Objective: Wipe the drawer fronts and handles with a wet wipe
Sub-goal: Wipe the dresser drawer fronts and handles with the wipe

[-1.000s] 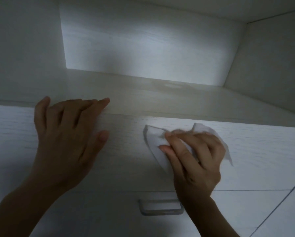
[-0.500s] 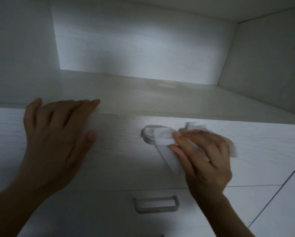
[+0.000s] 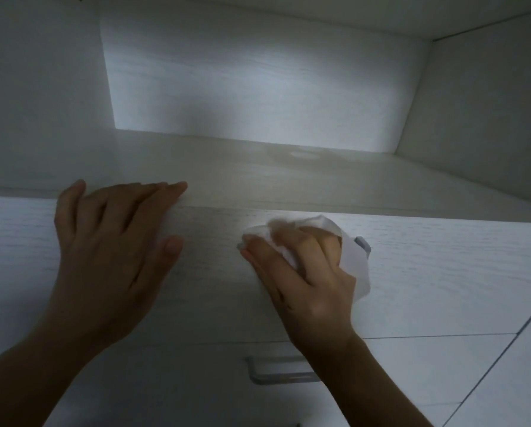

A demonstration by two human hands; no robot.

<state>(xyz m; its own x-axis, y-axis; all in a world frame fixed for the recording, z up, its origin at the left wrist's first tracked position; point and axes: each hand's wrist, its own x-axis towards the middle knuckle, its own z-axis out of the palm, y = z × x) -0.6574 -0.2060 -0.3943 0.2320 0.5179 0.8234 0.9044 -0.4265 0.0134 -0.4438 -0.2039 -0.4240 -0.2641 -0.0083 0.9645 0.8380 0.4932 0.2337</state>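
The top drawer front (image 3: pixel 442 272) is pale wood-grain white. My right hand (image 3: pixel 304 272) grips a white wet wipe (image 3: pixel 356 266) and wraps it over that drawer's metal handle, of which only the right end (image 3: pixel 362 243) shows. My left hand (image 3: pixel 110 251) lies flat on the drawer front to the left, its fingertips at the top edge. Below, the second drawer front (image 3: pixel 427 365) carries its own metal handle (image 3: pixel 276 369), partly hidden behind my right wrist.
Above the drawers is an open shelf (image 3: pixel 288 177) with a back panel (image 3: pixel 258 87) and side walls. A faint round mark (image 3: pixel 302 154) sits on the shelf surface. A tiled floor (image 3: pixel 510 396) shows at the lower right.
My right hand slid the wipe leftward along the top handle, covering its left end and baring its right end. My left hand stays flat on the drawer front.
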